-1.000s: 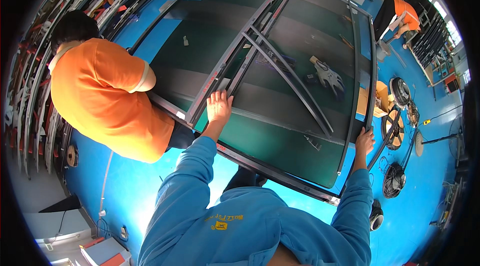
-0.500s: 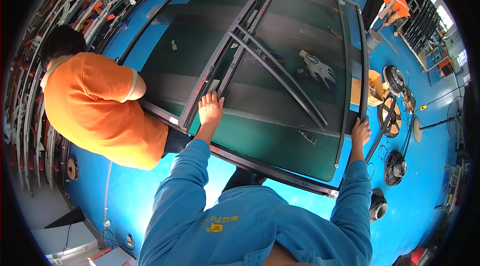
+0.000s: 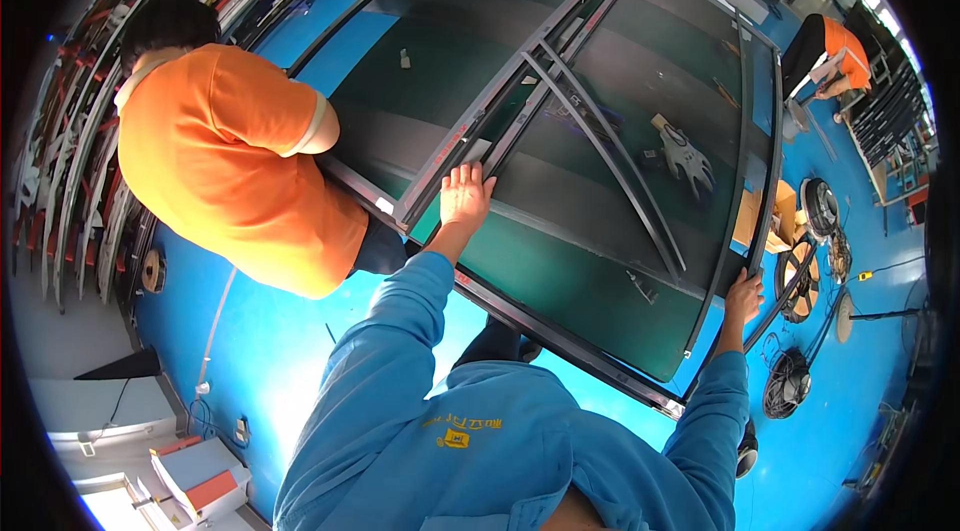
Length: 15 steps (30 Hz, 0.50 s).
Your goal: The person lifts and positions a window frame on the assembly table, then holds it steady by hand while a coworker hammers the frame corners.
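Note:
A large black rectangular frame (image 3: 575, 349) lies over a dark green work surface (image 3: 560, 286). My left hand (image 3: 467, 196) is closed over the frame's left side bar, fingers pointing away and thumb on the inner side. At the near right corner area, my right hand (image 3: 743, 297) is wrapped round the right side bar, its fingertips partly hidden. Two narrow dark bars (image 3: 620, 161) cross diagonally inside the frame. A grey and white work glove (image 3: 688, 163) lies right of them, and a small metal piece (image 3: 641, 287) lies nearer to me.
Close on my left, a person in an orange shirt (image 3: 230, 171) leans beside a second black frame (image 3: 400, 61). Another person (image 3: 845, 51) bends down at the far right. Cable reels (image 3: 820, 206) and a cardboard box (image 3: 782, 216) stand on the blue floor. Racked profiles (image 3: 60, 171) line the left.
The whole view has shifted, so the frames and the people appear displaced. My hands stay at about the same places on the frame. The person at left has changed posture slightly.

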Available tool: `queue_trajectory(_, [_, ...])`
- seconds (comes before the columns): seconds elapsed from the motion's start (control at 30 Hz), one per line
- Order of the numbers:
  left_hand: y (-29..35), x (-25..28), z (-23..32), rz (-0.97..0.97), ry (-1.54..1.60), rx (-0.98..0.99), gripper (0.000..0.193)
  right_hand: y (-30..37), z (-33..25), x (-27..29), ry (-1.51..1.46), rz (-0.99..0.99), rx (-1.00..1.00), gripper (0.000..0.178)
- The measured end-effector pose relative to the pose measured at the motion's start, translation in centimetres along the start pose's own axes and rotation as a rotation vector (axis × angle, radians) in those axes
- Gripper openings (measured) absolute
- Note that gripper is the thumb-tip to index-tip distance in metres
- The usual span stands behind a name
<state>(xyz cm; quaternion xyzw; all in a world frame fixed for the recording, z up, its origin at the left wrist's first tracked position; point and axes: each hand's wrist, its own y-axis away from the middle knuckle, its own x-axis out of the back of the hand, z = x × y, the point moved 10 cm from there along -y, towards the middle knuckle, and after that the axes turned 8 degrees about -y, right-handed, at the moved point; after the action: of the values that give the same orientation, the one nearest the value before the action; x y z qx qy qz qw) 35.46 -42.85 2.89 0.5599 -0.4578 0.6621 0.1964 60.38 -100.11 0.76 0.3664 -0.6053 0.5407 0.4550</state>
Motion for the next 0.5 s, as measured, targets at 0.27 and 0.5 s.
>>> queue_trajectory(0.27, [-0.05, -0.51, 0.07, -0.053, 0.000, 0.010, 0.038, 0.09, -0.02, 0.53, -0.030, 0.024, 0.014, 0.042])
queue_trajectory(0.5, [-0.04, -0.36, 0.17, -0.061, 0.000, 0.009, 0.038, -0.08, 0.42, -0.11, -0.037, -0.004, -0.009, 0.042])
